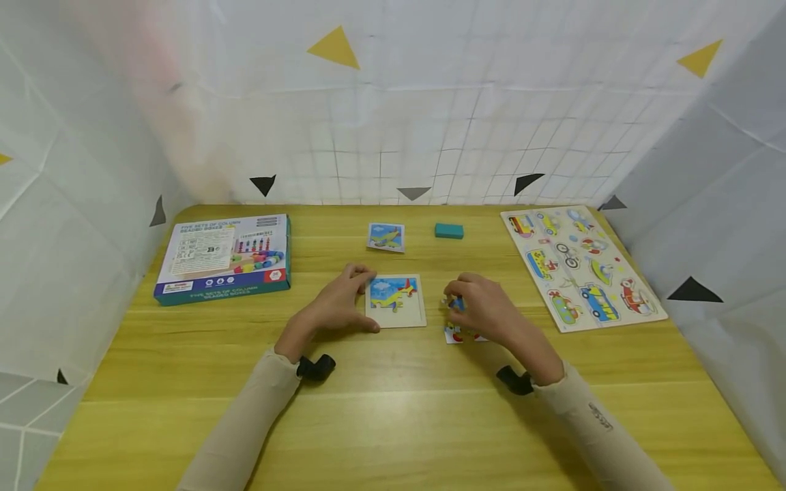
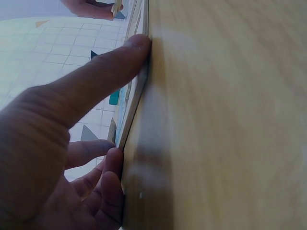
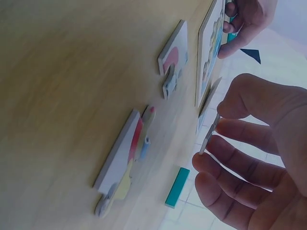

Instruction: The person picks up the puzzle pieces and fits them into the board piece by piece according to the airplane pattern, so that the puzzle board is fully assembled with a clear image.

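A small square jigsaw board [image 1: 410,318] lies mid-table, part of its yellow airplane picture filled in on blue. My left hand [image 1: 334,300] holds the board by its left side, thumb at the near corner and fingers at the far one. To the right of the board, my right hand [image 1: 485,307] pinches a thin jigsaw piece [image 3: 209,136] between thumb and fingertips, raised off the table. Beneath that hand lie loose pieces, one white and red with yellow [image 3: 120,155] and another with a red patch [image 3: 175,55]; the hand partly covers them in the head view.
Behind the board are an airplane picture card [image 1: 385,237] and a teal block [image 1: 449,231]. A boxed bead set [image 1: 224,259] lies at the left. On the right is a large wooden vehicle puzzle [image 1: 583,269]. White sheeting [image 1: 405,123] stands around the table.
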The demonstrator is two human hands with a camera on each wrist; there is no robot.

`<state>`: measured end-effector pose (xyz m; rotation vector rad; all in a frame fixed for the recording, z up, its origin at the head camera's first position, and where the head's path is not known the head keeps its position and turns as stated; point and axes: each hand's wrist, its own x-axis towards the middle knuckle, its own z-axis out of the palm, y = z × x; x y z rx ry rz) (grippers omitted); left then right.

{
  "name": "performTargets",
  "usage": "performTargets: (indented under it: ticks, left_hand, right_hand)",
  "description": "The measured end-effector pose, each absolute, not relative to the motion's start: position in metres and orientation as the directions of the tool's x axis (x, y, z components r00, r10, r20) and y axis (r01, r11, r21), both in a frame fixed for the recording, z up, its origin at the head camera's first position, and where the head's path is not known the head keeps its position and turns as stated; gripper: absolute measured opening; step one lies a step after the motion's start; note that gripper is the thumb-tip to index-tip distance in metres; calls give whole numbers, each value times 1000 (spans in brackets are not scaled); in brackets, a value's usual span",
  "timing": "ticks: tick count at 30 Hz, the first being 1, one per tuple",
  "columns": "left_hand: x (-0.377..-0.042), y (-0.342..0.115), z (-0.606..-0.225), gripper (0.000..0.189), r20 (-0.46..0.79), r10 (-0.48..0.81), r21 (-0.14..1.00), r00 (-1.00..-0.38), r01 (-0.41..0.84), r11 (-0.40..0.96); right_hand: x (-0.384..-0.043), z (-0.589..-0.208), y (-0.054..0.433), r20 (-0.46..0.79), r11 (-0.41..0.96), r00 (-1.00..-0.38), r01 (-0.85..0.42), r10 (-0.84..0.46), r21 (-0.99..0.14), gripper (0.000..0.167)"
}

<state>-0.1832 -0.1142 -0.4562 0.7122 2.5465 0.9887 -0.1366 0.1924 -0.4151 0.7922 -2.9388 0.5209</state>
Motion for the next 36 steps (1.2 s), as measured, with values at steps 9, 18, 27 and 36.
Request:
performTargets:
  ticks: [9, 18, 27, 36]
  left_hand:
    - [-184, -115, -457, 109, -106, 552, 693, -827, 336, 637]
    - [-181, -114, -454, 109, -109, 548, 703, -830, 326, 633]
    - [-181, -113, -454, 108, -116, 543, 700, -832, 320, 639]
    - [-182, -114, -456, 109, -108, 544, 699, -832, 325, 637]
  right_hand:
    - [-140, -416, 183, 135, 806, -862, -505, -488, -310, 26]
    - [-142, -416, 173, 128, 793, -848, -527, -514, -306, 26]
    - [-144, -418, 163, 125, 796, -846, -530, -518, -291, 26]
    - [-149, -420, 153, 130, 783, -833, -550, -537, -290, 23]
